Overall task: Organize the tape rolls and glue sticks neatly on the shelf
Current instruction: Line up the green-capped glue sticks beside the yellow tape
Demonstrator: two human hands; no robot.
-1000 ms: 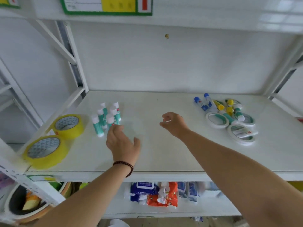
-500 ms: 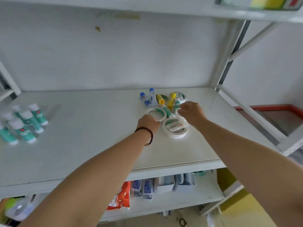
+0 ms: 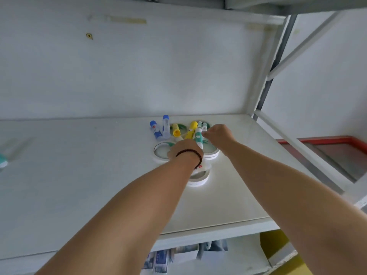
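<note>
A jumbled pile lies at the right back of the white shelf [image 3: 99, 185]. It holds two blue-capped glue bottles [image 3: 158, 130], yellow glue sticks [image 3: 176, 130] and green-and-white glue sticks [image 3: 198, 136]. These rest on and among white tape rolls [image 3: 161, 154], one of them nearer me [image 3: 198, 178]. My left hand [image 3: 183, 149], with a dark bead bracelet, is curled over the pile's middle, and its fingers are hidden. The fingertips of my right hand [image 3: 218, 133] pinch a green-and-white glue stick.
A green-capped glue stick [image 3: 2, 161] shows blurred at the far left edge. The shelf's metal upright and brace [image 3: 278, 72] stand on the right. Packaged goods [image 3: 178, 255] sit on the lower shelf. A red-edged floor area [image 3: 327, 141] lies to the right.
Both hands left the standing green sticks on the left and moved right to the pile. In the last half second they pushed deeper among the sticks.
</note>
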